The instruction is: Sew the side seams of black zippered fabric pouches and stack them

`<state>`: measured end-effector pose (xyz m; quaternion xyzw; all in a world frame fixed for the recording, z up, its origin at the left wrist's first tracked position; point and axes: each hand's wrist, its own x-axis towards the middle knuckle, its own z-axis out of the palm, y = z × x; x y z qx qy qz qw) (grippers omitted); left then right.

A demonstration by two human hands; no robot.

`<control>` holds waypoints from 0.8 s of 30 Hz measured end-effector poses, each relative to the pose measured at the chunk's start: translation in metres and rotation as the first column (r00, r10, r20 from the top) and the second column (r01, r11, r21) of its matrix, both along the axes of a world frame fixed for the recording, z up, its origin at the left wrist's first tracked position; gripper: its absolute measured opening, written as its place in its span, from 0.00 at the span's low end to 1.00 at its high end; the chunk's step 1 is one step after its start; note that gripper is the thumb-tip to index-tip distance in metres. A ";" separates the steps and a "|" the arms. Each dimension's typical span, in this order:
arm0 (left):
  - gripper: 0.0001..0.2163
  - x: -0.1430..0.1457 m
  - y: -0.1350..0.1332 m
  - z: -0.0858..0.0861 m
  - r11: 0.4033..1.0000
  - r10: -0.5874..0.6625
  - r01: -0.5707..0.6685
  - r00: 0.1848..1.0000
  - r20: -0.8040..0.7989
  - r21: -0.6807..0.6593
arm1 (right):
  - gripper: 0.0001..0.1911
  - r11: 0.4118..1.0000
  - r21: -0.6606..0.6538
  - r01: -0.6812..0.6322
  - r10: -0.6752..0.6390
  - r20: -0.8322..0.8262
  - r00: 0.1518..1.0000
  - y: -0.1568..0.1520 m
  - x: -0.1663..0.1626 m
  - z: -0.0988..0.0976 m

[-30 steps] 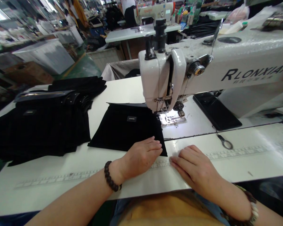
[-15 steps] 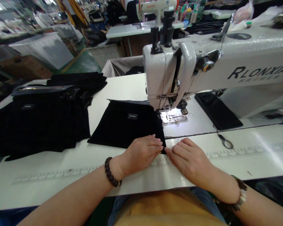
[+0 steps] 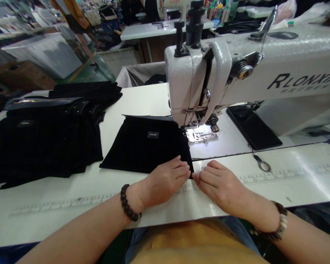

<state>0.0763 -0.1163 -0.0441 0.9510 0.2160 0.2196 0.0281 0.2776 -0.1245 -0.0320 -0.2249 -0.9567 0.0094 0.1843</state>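
A black fabric panel (image 3: 134, 148) with a small dark label (image 3: 153, 135) lies flat on the white table. Its right edge runs under the needle area of a white sewing machine (image 3: 198, 84). My left hand (image 3: 167, 179) rests on the panel's near right part, fingers stretched and close together, thumb hidden. Just right of it, my right hand (image 3: 222, 185) is closed, its fingers curled and the thumb and fingertip at the panel's near right corner. How much cloth is pinched there is hard to see.
A stack of black fabric pieces (image 3: 46, 143) is at the left. A black phone (image 3: 253, 128) lies by the machine's arm, with a ring strap (image 3: 262, 163) nearby. A printed ruler (image 3: 291, 174) runs along the table's front. Behind stands another sewing table (image 3: 143, 31); a person (image 3: 74, 18) is farther back.
My hands and the black panel stay almost in place. The view has shifted slightly, and the person in the background shows more of their legs at the aisle.
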 end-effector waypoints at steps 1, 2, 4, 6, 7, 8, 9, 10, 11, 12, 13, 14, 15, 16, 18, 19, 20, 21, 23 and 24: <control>0.10 0.001 0.000 0.001 1.000 0.000 0.000 1.000 -0.026 0.010 | 0.16 1.000 -0.015 -0.008 0.008 0.029 1.000 0.000 0.001 0.002; 0.11 0.001 -0.001 0.002 1.000 0.002 -0.001 0.999 -0.052 0.017 | 0.15 0.999 -0.032 -0.016 0.018 0.060 0.998 0.001 0.002 0.004; 0.12 0.001 -0.001 0.003 1.000 0.005 -0.003 0.997 -0.073 0.026 | 0.14 0.998 -0.060 -0.032 0.039 0.119 0.992 0.002 0.005 0.007; 0.12 0.000 -0.001 0.004 1.000 0.000 0.000 0.999 -0.038 0.018 | 0.13 0.996 -0.072 -0.047 0.058 0.162 0.985 0.003 0.007 0.009; 0.12 -0.001 -0.002 0.003 1.000 -0.001 0.001 1.000 -0.007 0.009 | 0.13 0.996 -0.074 -0.050 0.063 0.179 0.982 0.003 0.008 0.009; 0.11 -0.002 -0.002 0.003 1.000 -0.001 0.001 1.000 0.024 -0.002 | 0.12 0.996 -0.073 -0.051 0.064 0.192 0.979 0.003 0.008 0.009; 0.11 -0.003 -0.002 0.002 1.000 -0.001 0.001 0.999 0.049 -0.013 | 0.11 0.996 -0.074 -0.050 0.064 0.205 0.977 0.003 0.008 0.009; 0.10 -0.004 -0.002 0.002 1.000 0.002 -0.001 0.998 0.066 -0.023 | 0.10 0.996 -0.077 -0.047 0.062 0.214 0.975 0.002 0.008 0.009; 0.10 -0.005 -0.002 0.002 1.000 0.004 -0.002 0.997 0.076 -0.030 | 0.09 0.996 -0.079 -0.043 0.060 0.220 0.974 0.002 0.008 0.009; 0.10 -0.006 -0.001 0.002 0.999 0.004 -0.002 0.997 0.080 -0.034 | 0.08 0.996 -0.083 -0.040 0.058 0.228 0.972 0.001 0.008 0.008; 0.10 -0.006 -0.001 0.002 0.999 0.001 0.002 0.997 0.079 -0.033 | 0.08 0.996 -0.084 -0.038 0.057 0.234 0.971 0.000 0.008 0.007; 0.10 -0.007 0.000 0.002 1.000 -0.007 0.009 0.997 0.078 -0.029 | 0.08 0.996 -0.081 -0.035 0.054 0.242 0.969 -0.001 0.008 0.007; 0.11 -0.007 0.000 0.003 1.000 -0.015 0.017 0.997 0.075 -0.023 | 0.09 0.997 -0.075 -0.029 0.047 0.250 0.967 -0.002 0.008 0.006; 0.11 -0.007 0.001 0.003 1.000 -0.024 0.025 0.997 0.071 -0.017 | 0.09 0.998 -0.062 -0.022 0.038 0.254 0.966 -0.002 0.008 0.005; 0.12 -0.007 0.003 0.004 0.999 -0.031 0.032 0.997 0.065 -0.008 | 0.09 0.999 -0.038 -0.011 0.021 0.260 0.965 -0.002 0.007 0.004; 0.12 -0.007 0.004 0.005 0.999 -0.032 0.033 0.997 0.063 -0.006 | 0.09 1.000 -0.028 -0.003 0.011 0.258 0.966 -0.001 0.007 0.004; 0.12 -0.007 0.006 0.005 1.000 -0.030 0.031 0.998 0.062 -0.005 | 0.09 1.000 -0.020 0.009 -0.003 0.258 0.966 0.001 0.006 0.004; 0.12 -0.007 0.008 0.004 1.000 -0.026 0.026 0.998 0.061 -0.003 | 0.08 1.000 -0.011 0.022 -0.018 0.256 0.966 0.002 0.005 0.003; 0.12 -0.007 0.012 0.003 1.000 -0.019 0.019 0.998 0.054 0.003 | 0.08 0.999 0.004 0.041 -0.040 0.261 0.964 0.007 0.003 0.003; 0.12 -0.008 0.015 0.003 1.000 -0.018 0.017 0.999 0.051 0.008 | 0.07 0.999 0.012 0.042 -0.044 0.263 0.964 0.010 0.003 0.003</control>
